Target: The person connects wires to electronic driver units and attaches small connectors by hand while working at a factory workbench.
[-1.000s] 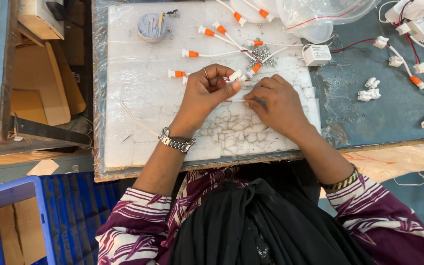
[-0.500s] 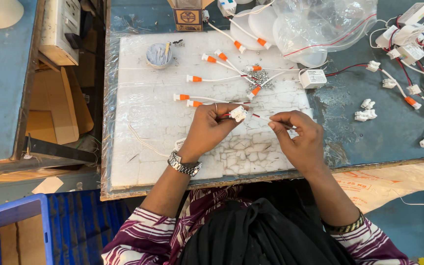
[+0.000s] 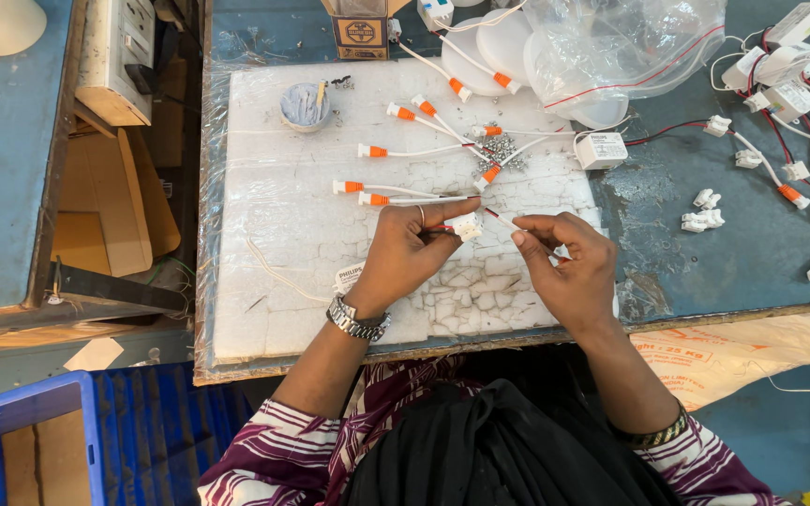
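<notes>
Our left hand (image 3: 405,253) fingers clamped on small white plastic connector (image 3: 466,226) above cracked white foam slab (image 3: 274,244); our right hand (image 3: 564,267) fingers pinch thin red wire (image 3: 497,216) leaving connector.

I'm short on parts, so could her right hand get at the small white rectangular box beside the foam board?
Probably yes: the right hand lies just below the white rectangular box, nothing stands between them, but its fingertips are pinching a thin wire.

Left hand (image 3: 405,253) fingers pinched shut, right hand (image 3: 564,267) thumb-to-forefinger pinch (both forearms angled inward, palms down).
</notes>
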